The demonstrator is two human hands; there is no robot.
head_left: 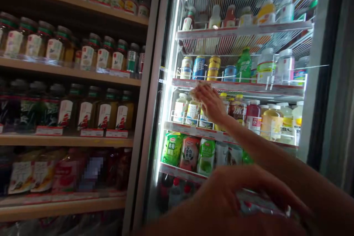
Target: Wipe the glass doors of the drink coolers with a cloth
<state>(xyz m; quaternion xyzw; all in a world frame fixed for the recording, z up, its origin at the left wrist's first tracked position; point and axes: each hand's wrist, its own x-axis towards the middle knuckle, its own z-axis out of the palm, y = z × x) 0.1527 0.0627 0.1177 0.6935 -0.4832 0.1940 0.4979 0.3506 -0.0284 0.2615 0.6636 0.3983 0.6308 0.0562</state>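
Note:
My right hand [208, 99] reaches up and left to the lit glass-fronted drinks cooler [238, 86], in front of its middle shelves. Its fingers are stretched out and lie rather flat, seemingly against the glass; something pale by the fingertips is too blurred to make out. Behind it stand bottled drinks [181, 107], with drink cans [199, 67] just above. Close to the camera, my left hand [224, 191] crosses the bottom of the view, smeared and dark. Its fingers bend toward the right, and their tips and anything in them are hidden.
Wooden shelves [66, 142] on the left carry rows of bottles [65, 110]. A dark upright frame [148, 92] separates them from the cooler. Green and red drink packs [190, 151] stand on a lower cooler shelf. Streaks of light cross the glass.

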